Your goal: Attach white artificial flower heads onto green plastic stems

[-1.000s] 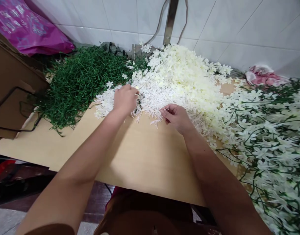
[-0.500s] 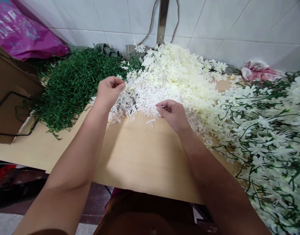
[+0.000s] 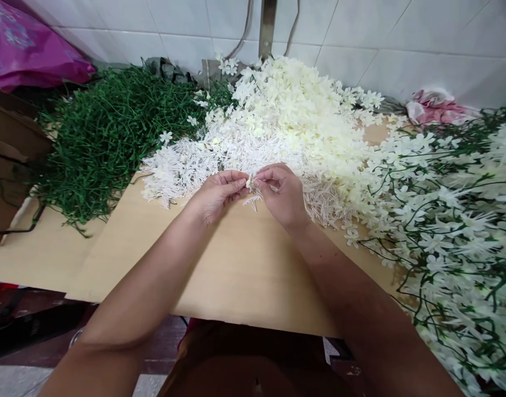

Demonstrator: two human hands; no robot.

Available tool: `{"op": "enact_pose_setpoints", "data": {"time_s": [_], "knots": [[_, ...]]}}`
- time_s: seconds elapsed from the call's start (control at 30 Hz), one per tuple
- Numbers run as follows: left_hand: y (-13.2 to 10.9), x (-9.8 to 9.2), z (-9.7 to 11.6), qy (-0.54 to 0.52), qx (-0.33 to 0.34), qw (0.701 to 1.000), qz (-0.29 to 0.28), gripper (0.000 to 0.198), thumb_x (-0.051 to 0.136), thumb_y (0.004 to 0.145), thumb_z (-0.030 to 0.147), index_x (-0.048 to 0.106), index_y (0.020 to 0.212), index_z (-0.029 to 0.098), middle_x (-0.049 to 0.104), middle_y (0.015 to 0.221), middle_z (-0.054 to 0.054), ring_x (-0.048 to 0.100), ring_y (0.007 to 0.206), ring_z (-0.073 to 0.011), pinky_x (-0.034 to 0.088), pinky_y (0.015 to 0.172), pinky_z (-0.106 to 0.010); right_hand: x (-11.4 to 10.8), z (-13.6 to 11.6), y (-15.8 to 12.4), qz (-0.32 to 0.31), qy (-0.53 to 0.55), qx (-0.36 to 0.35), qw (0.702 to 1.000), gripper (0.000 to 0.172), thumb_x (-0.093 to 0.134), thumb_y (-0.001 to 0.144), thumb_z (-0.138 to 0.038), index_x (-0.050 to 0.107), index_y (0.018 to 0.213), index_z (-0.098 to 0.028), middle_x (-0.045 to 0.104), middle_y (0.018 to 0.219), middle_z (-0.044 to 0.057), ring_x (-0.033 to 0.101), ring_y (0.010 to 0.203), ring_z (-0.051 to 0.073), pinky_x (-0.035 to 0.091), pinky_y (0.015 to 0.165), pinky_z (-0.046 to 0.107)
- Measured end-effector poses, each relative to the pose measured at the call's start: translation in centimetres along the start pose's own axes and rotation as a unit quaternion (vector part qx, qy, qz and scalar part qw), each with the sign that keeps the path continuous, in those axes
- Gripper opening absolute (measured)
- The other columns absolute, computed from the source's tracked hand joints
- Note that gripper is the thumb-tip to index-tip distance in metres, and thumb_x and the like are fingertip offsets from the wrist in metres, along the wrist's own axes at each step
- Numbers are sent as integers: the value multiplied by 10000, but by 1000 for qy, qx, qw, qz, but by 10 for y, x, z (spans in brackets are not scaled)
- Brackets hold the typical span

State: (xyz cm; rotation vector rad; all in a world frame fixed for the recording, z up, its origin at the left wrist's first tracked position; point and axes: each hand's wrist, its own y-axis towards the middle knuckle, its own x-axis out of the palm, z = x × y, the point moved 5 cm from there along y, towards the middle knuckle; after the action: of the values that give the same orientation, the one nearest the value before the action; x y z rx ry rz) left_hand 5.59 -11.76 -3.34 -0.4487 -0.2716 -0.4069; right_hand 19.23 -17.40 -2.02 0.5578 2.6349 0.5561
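My left hand (image 3: 222, 193) and my right hand (image 3: 283, 194) meet fingertip to fingertip at the front of the white heap. Between them is a small whitish artificial flower part (image 3: 248, 183), pinched in the left fingertips. The right thumb and forefinger are also closed against it; a thin white piece seen there earlier is now mostly hidden. Just behind my hands lie loose white stamen pieces (image 3: 174, 168), thin and spiky. Cream-white petal flowers (image 3: 302, 110) are piled farther back.
Green plastic stems (image 3: 100, 138) form a heap at the left, beside a cardboard box (image 3: 9, 171). Assembled white flowers on green stems (image 3: 455, 237) fill the right side. A purple bag (image 3: 33, 49) and a pink-white bag (image 3: 439, 107) sit near the tiled wall.
My left hand has come down and right from the back of the white heap to meet my right hand. The right hand has shifted only slightly. The view has moved a little.
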Motion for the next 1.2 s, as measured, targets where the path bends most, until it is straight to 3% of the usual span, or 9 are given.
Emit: {"op": "enact_pose_setpoints", "data": {"time_s": [0.23,0.4,0.67,0.9,1.0,1.1,1.2], "knots": [[4,-5,-8,-21,-13,1000,14,121,761,656,34,685,716,108,667,582,8,604,503,-59,459,534,-148,5,-8,-5,5,-93,-109,990,102,586,808,-139,624,737,-202,655,856,45,630,866,186,516,845,373],[3,3,-15,-46,-51,998,-8,123,704,724,16,642,689,116,667,580,7,647,537,-80,497,600,-173,2,-7,-7,27,-109,-124,986,103,561,847,-185,594,752,-207,646,864,57,629,868,188,519,828,362],[4,0,-16,-56,-61,996,15,188,592,767,-52,642,727,125,660,567,18,666,549,-84,505,625,-181,4,-6,-8,18,-128,-136,982,99,545,848,-172,574,758,-203,636,855,60,620,851,183,513,814,348],[5,0,-16,-33,-48,998,0,172,713,683,-11,609,698,125,655,559,21,647,524,-79,494,598,-170,5,-9,-9,15,-139,-161,977,113,536,841,-162,561,739,-202,627,873,74,610,859,199,511,816,372],[7,-1,-16,-21,-34,998,-44,248,825,573,66,618,695,128,669,583,25,638,542,-77,504,632,-190,6,-6,-6,-23,-88,-126,988,83,570,807,-164,581,733,-200,616,913,70,609,896,195,519,822,374],[8,0,-17,-2,-27,996,-89,352,898,469,181,628,688,128,677,593,22,626,552,-76,490,629,-195,8,3,-3,-77,3,-27,997,39,610,759,-198,592,725,-202,618,930,55,618,881,177,540,725,326],[7,3,-16,28,-13,996,-87,397,906,429,234,620,687,135,656,567,23,593,521,-72,434,565,-185,9,11,-2,-93,65,68,991,59,629,720,-228,578,718,-199,627,838,30,617,743,147,525,649,295]]}}
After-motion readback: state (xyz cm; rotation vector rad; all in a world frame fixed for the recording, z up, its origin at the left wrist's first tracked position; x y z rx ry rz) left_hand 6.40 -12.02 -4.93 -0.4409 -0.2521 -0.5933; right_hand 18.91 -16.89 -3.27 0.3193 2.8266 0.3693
